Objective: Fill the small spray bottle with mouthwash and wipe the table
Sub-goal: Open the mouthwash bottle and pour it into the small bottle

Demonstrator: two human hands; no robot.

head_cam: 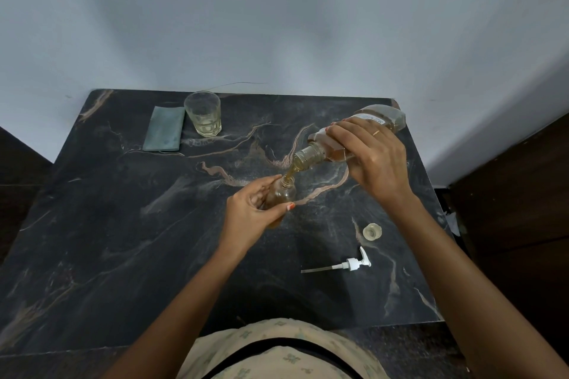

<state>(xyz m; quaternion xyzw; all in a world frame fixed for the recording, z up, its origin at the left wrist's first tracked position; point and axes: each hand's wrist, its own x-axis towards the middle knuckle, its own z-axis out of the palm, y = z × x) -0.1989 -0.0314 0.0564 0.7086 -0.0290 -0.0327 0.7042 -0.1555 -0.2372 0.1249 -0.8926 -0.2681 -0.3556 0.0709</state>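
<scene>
- The white pump head (pixel 351 264) lies on its side toward the table's (pixel 123 224) right edge, nearest you, with the clear cap (pixel 372 231) just beyond it. Both are well apart from the pour, so leave them there until filling is done.
- Your left hand (pixel 249 215) is wrapped around the small spray bottle (pixel 281 197) at the middle of the table, thumb across its front. The bottle looks tilted toward the pour; whether its base touches the table is hidden by your fingers. Brace it firmly so the narrow neck does not wander.
- Amber liquid already shows through most of the body, so I judge it nearly full. Watch the shoulder and ease off before the level reaches the neck, leaving room for the pump tube.
- Your right hand (pixel 375 157) grips the mouthwash bottle (pixel 354 135) from above, toward the far right corner, tipped mouth-down with a thin stream falling into the small neck. Lower the tilt gently; a wide mouth over a small opening will likely splash.
- At the far left corner stand the glass (pixel 203 114) and, just beside it, the folded cloth (pixel 164 128) for wiping.
</scene>
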